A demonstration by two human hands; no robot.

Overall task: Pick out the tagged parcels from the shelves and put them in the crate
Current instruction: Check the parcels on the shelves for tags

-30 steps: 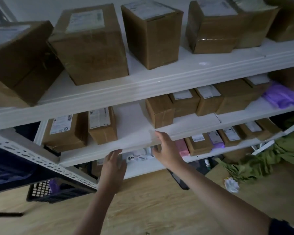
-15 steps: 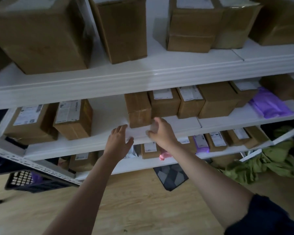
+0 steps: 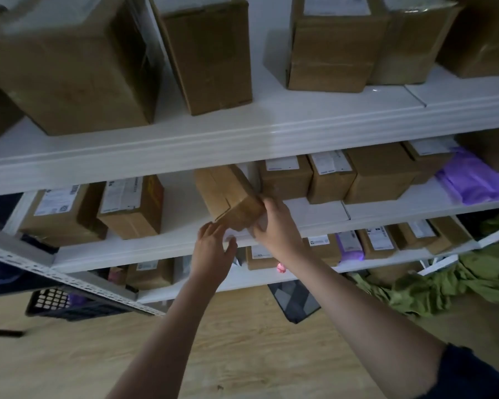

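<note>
Fingers of our right hand clasp the near end of the tilted parcel on the middle shelf, likely to tip it free, while our left hand, at its seven o'clock, waits relaxed and empty to support it.

A green cloth lies crumpled on the wooden floor at the right, and a dark patterned mat (grey triangles on it) lies just beside it.

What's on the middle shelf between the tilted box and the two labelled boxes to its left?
Nothing: in the head view, bare white shelf separates the tilted box from them.
</note>
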